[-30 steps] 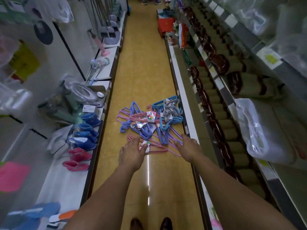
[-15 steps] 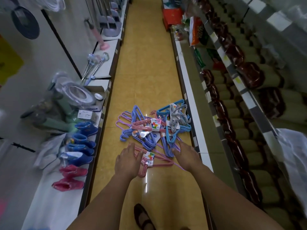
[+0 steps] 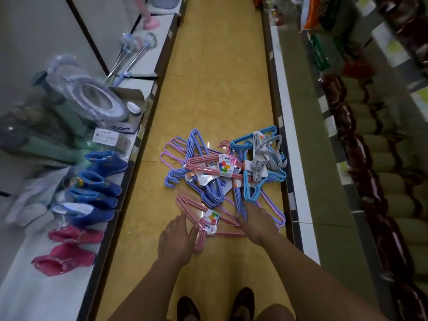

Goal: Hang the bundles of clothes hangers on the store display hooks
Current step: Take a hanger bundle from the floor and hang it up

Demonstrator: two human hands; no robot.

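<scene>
Fingers of both hands have closed in on the nearest pink hanger bundle [image 3: 203, 218] since a second ago, when they hovered short of it. The left hand [image 3: 177, 237] now lies against the bundle's near-left end, fingers straight and close together, touching the hook loops rather than curled round them as far as can be seen. The right hand [image 3: 256, 224] lies over the bundle's right side, palm down; its fingertips are hidden under the hand, so whether they have curled round the wires cannot be told.

The view has also dropped and drawn nearer over that second — the person has bent lower toward the yellow floor [image 3: 222, 93], and dark shoes [image 3: 240, 302] show at the near edge.

That pink bundle, with its paper label [image 3: 209, 220], lies flat on the floor at the near edge of the pile. Farther off lie the purple bundle [image 3: 208, 181], another pink one under a label, the blue bundle [image 3: 252, 179] and a grey bundle [image 3: 266, 158] to the far right, all overlapping.

In my judgement the pick-up of the first bundle is about to start, with nothing lifted yet and every bundle on the floor. No display hooks can be made out. Its wires cross under the purple bundle's tips, so it may snag as it comes up. Small blue boots [image 3: 99, 181] and pink ones [image 3: 67, 251] sit on the left shelf.
</scene>
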